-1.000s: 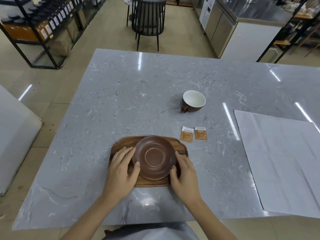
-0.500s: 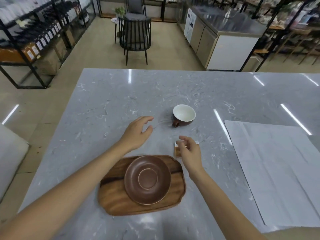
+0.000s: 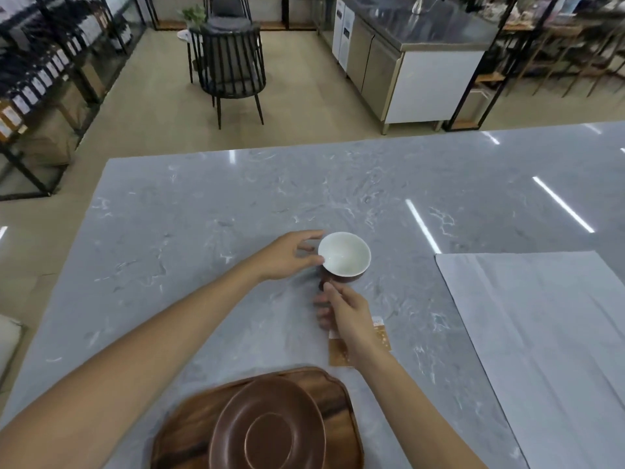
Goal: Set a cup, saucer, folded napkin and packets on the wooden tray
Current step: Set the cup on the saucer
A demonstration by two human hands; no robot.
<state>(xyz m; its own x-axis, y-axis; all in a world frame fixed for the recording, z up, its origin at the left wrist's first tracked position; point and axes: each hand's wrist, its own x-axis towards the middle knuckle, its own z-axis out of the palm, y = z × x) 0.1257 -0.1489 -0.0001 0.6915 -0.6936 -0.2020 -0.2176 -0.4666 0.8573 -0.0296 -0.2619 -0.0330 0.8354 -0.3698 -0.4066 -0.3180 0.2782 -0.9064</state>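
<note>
A brown cup with a white inside stands on the grey marble table. My left hand wraps its left side, thumb at the rim. My right hand pinches the cup's handle from the near side. Two orange packets lie on the table, partly hidden under my right wrist. A brown saucer rests on the wooden tray at the near edge. A large white napkin lies spread flat on the right.
The marble table stretches far ahead and to the right. Beyond it stand a black chair, dark shelving on the left and a steel counter at the back right.
Both hands left the saucer and tray and reached forward to the cup. The left hand closed on its side, the right went past the packets to the handle. The camera tilted up.
</note>
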